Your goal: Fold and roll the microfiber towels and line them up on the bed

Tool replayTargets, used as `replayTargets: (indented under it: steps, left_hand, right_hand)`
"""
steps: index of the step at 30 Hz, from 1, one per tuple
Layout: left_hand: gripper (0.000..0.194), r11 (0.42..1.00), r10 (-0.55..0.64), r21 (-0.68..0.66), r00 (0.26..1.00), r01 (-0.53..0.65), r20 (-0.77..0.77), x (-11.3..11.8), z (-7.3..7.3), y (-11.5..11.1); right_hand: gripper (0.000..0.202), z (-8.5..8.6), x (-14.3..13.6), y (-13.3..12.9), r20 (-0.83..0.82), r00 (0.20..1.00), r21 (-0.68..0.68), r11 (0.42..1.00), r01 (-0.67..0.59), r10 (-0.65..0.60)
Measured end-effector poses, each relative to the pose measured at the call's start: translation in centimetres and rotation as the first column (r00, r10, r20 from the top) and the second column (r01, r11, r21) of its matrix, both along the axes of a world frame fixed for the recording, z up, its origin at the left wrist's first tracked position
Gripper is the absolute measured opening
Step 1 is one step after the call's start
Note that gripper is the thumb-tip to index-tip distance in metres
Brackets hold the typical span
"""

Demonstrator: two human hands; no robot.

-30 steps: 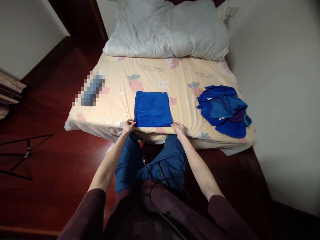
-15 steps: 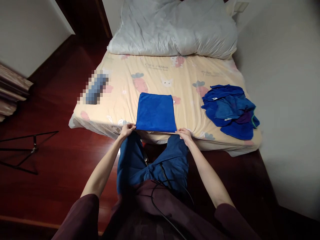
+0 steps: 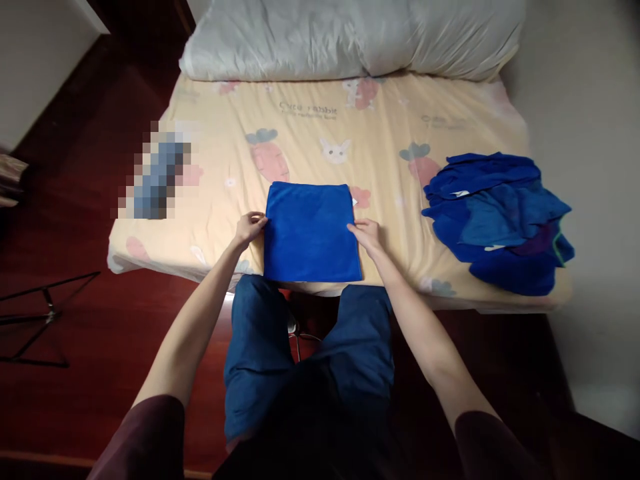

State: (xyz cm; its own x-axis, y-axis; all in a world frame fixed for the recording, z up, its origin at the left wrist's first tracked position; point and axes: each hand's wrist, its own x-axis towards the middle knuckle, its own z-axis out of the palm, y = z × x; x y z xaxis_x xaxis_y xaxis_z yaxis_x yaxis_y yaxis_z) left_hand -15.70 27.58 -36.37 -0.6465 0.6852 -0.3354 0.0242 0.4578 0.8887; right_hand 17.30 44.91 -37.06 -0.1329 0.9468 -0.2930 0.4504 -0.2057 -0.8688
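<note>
Touching blue cloth (image 3: 311,237) at left and right edges with half-curled left hand (image 3: 248,229) and right hand (image 3: 368,234); not showing whether gripping.

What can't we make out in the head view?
Head view, bluish object: pixelated, identity lost.
Head view, blue cloth: underside hidden by its top layer.
Head view, cloth pile: lower pieces covered by upper ones.
Head view, black stand: cut off by left edge.
Head view, grey bedding: cut off at top.
</note>
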Motion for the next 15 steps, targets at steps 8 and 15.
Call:
replayTargets:
  steps: [8,15]
  left_hand:
    - [0.029,0.993,-0.038,0.094,0.959,0.067,-0.28,-3.9,-0.3,9.5]
    - [0.017,0.984,-0.085,0.106,0.905,0.141,-0.417,-5.0,-1.1,12.6]
  right_hand:
    - [0.018,-1.1,-6.8,8.9,0.394,0.917,0.357,0.909,-0.214,0.061]
    - [0.024,-2.5,-6.7,10.9,0.396,0.916,0.343,0.916,-0.207,0.058]
